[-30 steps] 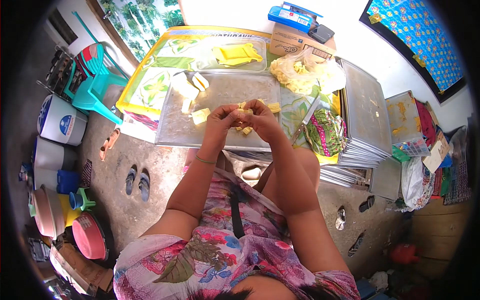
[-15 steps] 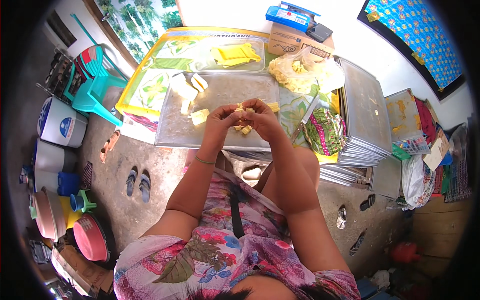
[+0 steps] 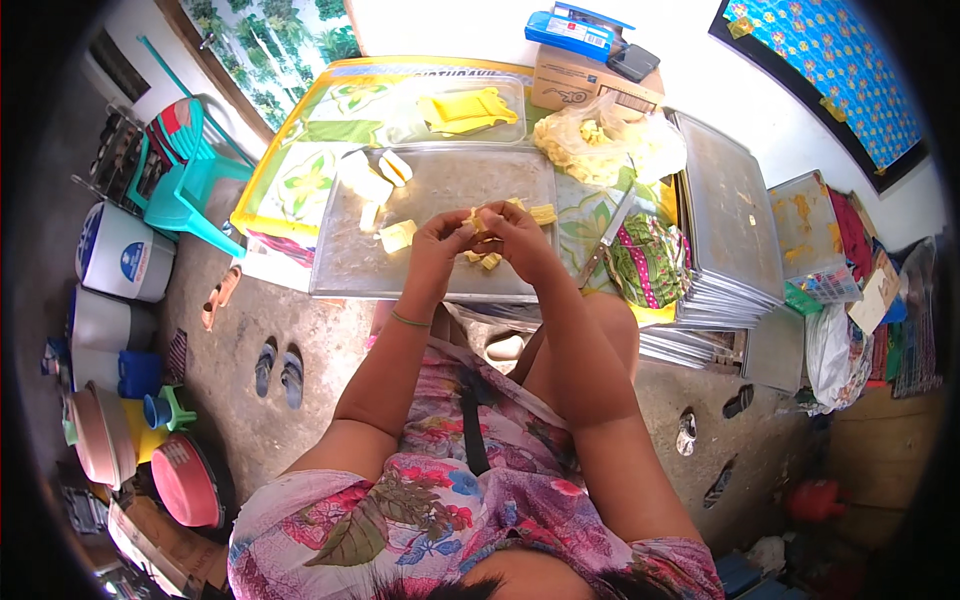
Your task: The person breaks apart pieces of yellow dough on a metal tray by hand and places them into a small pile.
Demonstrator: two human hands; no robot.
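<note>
Left hand: [image 3: 440, 238] at the centre of the frame, thumb and fingertips bent inward, pinching one side of a small yellow piece [image 3: 473, 218].
Right hand: [image 3: 515, 242] just beside the left, its fingertips meeting at the same piece; exact contact is partly hidden behind the fingers.
Grip: fingertips rather than palms, probably because the piece is small and looks soft.
Metal tray: [image 3: 440, 178] under both hands at the middle of the frame, at the near edge of the worktop [image 3: 310, 178]; that position likely keeps it within easy reach and lets it catch whatever drops.
Loose yellow bits: [image 3: 487, 261] on the tray directly below the fingers.
Pale block: [image 3: 397, 236] on the tray, left of the left hand, with larger pale pieces [image 3: 366, 180] farther up and left, apparently grouped there to leave the tray's middle free.
Knife: [image 3: 618, 220] right of the tray, its handle toward the lower left, seemingly laid aside so both hands can work; a patterned cloth [image 3: 650, 262] lies just beside it.
Plastic bag: [image 3: 565, 150] at upper right of the tray, bulging with yellow contents.
</note>
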